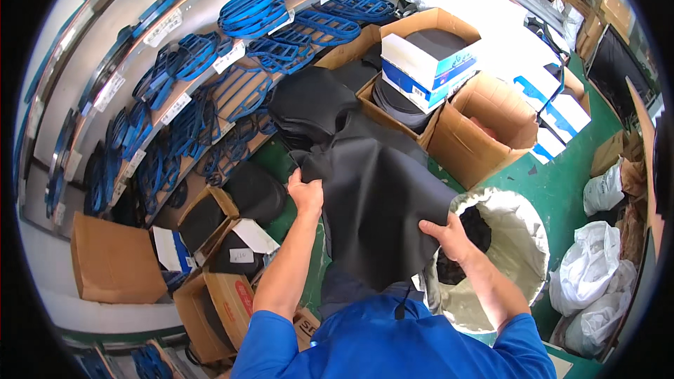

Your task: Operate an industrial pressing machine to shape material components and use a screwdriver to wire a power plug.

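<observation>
A large black sheet, smooth like leather or rubber, (372,196) hangs spread between my two hands in front of my body. My left hand (305,193) grips its left edge, fingers curled behind it. On the right side my right hand (449,236) pinches the edge, thumb on top. The far part of the sheet lies close to a stack of black pieces (312,102); whether they touch I cannot tell. Beside my right forearm stands a round, pale fabric-lined bin (523,238) with dark scraps inside.
Shelves on the left carry several blue frames (253,12). An open cardboard box (484,123) and a white and blue box (428,63) stand ahead right. More cartons (116,260) sit at lower left. White sacks (590,267) lie at the right over green floor (562,189).
</observation>
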`<action>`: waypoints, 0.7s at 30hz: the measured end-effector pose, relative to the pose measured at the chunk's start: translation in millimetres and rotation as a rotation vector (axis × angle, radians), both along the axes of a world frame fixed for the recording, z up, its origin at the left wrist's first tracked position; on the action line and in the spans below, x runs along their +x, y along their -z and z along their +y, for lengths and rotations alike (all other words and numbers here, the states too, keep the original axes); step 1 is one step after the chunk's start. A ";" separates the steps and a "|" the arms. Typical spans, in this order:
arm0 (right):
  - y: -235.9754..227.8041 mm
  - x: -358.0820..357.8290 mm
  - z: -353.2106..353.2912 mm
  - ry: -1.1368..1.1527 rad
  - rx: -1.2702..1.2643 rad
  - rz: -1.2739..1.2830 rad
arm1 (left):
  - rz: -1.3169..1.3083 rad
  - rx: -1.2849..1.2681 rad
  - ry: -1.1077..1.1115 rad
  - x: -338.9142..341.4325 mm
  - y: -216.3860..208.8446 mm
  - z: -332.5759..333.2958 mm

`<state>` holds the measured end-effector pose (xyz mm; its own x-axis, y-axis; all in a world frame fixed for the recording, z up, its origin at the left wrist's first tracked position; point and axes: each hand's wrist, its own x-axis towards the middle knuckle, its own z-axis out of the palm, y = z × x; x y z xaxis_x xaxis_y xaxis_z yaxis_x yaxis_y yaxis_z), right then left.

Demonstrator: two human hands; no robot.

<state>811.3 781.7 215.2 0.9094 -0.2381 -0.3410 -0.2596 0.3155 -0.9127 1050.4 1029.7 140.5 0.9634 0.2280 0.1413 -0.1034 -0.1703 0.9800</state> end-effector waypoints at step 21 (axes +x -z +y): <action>380.3 163.0 -31.2 0.719 -0.623 0.876 | 0.893 -0.007 0.155 277.4 283.3 -17.4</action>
